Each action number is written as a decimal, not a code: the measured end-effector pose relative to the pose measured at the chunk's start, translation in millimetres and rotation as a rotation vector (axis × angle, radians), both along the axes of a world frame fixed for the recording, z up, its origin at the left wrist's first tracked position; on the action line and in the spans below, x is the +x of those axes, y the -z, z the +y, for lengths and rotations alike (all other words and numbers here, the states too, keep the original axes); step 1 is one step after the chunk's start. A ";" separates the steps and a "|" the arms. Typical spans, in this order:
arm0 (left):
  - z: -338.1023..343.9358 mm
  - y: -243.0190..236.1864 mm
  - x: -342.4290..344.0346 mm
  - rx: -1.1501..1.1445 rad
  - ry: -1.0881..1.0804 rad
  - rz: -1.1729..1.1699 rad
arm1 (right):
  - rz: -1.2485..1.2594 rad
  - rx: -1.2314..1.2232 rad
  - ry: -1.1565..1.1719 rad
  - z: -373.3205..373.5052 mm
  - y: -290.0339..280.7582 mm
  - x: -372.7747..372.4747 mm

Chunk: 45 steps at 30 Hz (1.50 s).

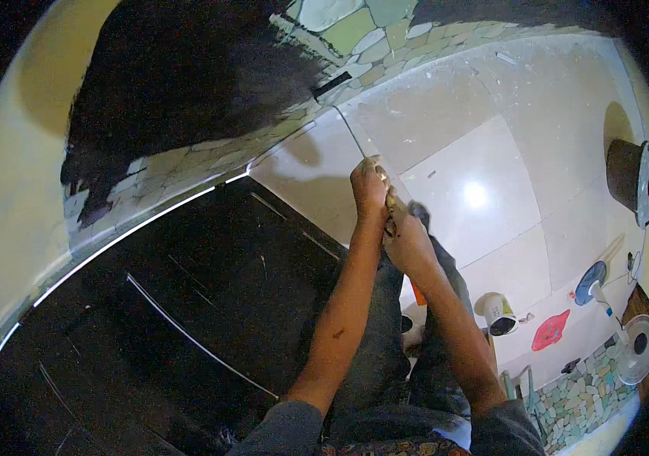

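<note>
Both my hands are closed, one ahead of the other, around the handle of what looks like a long thin paint roller. My left hand (371, 186) is the farther one; my right hand (408, 239) grips nearer to me, its fingers partly hidden. From my left hand the roller's thin rod (351, 131) runs up to a short black roller head (332, 87). That head lies against the lower part of a wall faced with pale green stone pieces (351, 34). A large black coated patch (180, 83) with ragged edges covers much of this wall.
Below the wall, a bright strip (112, 247) edges a black surface (188, 304) on the left. Pale tiles (484, 190) spread right. There stand a large spool (628, 182), a white cup (499, 315), a red flat piece (551, 330), a blue disc (590, 283) and stone mosaic (579, 403).
</note>
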<state>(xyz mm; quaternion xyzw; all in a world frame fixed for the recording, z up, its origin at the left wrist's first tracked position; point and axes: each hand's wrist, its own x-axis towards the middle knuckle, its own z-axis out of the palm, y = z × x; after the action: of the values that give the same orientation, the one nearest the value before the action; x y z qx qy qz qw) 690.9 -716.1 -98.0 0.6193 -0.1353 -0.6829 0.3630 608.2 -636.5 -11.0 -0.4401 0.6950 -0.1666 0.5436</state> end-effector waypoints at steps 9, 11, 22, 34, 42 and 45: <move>-25.1 25.3 -14.8 0.034 -0.100 0.152 | 0.005 -0.171 -0.052 -23.0 22.6 -27.9; -17.9 -10.5 -42.3 0.137 -0.176 0.080 | -0.002 -0.067 -0.122 -13.5 -6.2 -43.6; -11.8 5.3 -26.7 0.157 -0.104 -0.015 | 0.055 0.139 -0.248 -6.3 0.9 -28.4; 7.5 -57.4 -15.8 0.103 -0.163 0.236 | 0.057 0.051 -0.216 11.3 -67.0 -20.9; -39.7 26.5 10.2 0.198 0.105 -0.161 | 0.089 0.111 -0.235 11.0 13.7 2.5; -41.6 28.2 -9.0 0.205 0.114 -0.117 | 0.057 -0.031 -0.125 29.9 35.2 -10.6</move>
<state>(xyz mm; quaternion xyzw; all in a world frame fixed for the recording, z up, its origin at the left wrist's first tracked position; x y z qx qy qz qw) 682.0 -757.7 -126.3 0.6831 -0.1206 -0.6756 0.2498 597.6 -606.6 -46.3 -0.4954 0.6787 -0.1304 0.5263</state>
